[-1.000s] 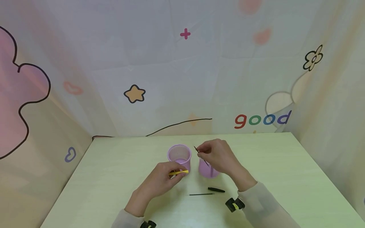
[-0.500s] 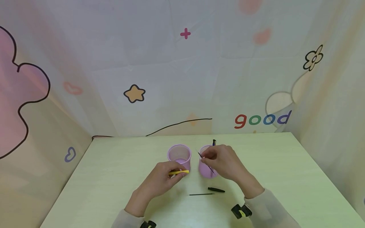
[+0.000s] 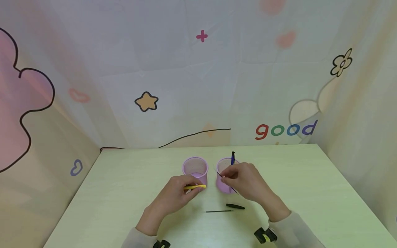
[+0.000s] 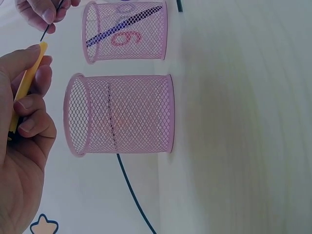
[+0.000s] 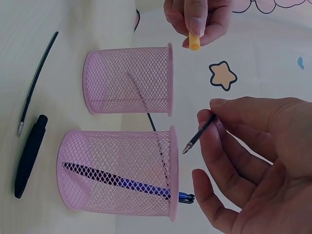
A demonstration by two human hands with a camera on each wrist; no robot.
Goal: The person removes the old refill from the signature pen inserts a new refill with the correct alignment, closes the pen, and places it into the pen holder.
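My left hand holds a yellow pen barrel between thumb and fingers, in front of the left pink mesh pen holder. In the right wrist view the barrel's near end points toward the right hand. With thumb and forefinger, my right hand pinches a thin dark pen refill, its metal tip showing. This hand is in front of the right pink mesh pen holder, partly hiding it. A blue pen leans inside that holder.
Nearer me on the pale table lie a second refill and a black pen section, side by side. A printed cloth hangs behind the table and along both sides.
My right hand has moved right and nearer me with the refill, uncovering the blue pen and the rim of the right holder. The left hand stays in place with the barrel.
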